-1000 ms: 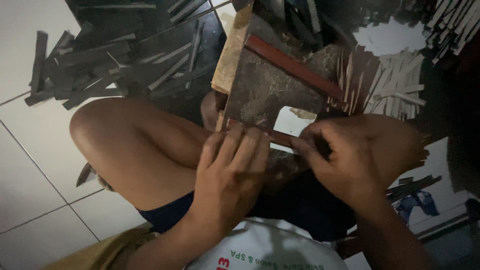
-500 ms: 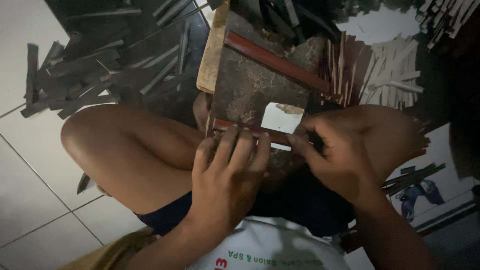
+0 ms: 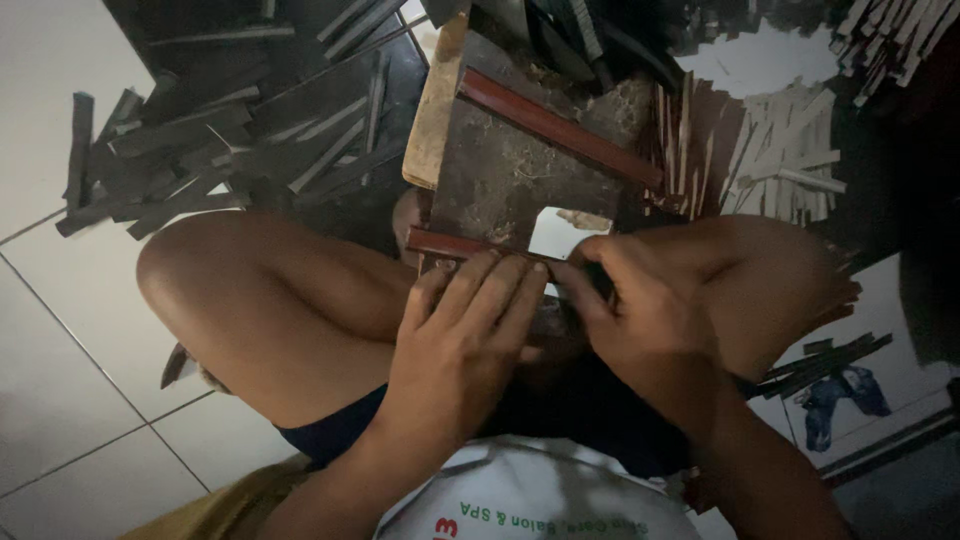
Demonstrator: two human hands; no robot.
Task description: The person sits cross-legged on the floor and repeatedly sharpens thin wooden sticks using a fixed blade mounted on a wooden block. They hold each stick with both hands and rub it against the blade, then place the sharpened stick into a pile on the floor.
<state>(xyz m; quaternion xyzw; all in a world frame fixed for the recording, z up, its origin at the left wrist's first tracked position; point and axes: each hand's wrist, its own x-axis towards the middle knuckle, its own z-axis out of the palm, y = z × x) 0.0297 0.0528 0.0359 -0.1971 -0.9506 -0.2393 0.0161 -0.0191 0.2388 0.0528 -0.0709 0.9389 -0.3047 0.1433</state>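
Wooden block [image 3: 500,180] with two red strips sits on the floor between the person's bent knees, tilted a little, its far end up toward the dark pile. Far red strip [image 3: 560,130] runs slantwise across the block's upper part; near red strip [image 3: 450,244] lies along the block's near edge, right under the fingers. A pale plank [image 3: 438,100] stands along the block's left side.

Left hand [image 3: 455,345] — palm down, fingers stretched flat and close together, fingertips pressing on the near red strip. It holds nothing in a grasp; it pins the strip against the block.

Right hand [image 3: 640,315] — fingers curled tight, thumb and forefinger pinched together just right of the left fingertips, at the block's near edge. Whatever is pinched is too small and dark to make out. A pale rectangular patch [image 3: 555,232] shows just beyond the knuckles.

Surroundings: heap of dark flat sticks [image 3: 200,160] spread on the floor to the far left, well apart from the hands. Bundle of lighter thin sticks [image 3: 770,160] to the far right, beside the block. A few more dark sticks [image 3: 830,355] lie near the right knee. White floor tiles [image 3: 60,330] on the left. Light is dim; fine detail on the block is lost.
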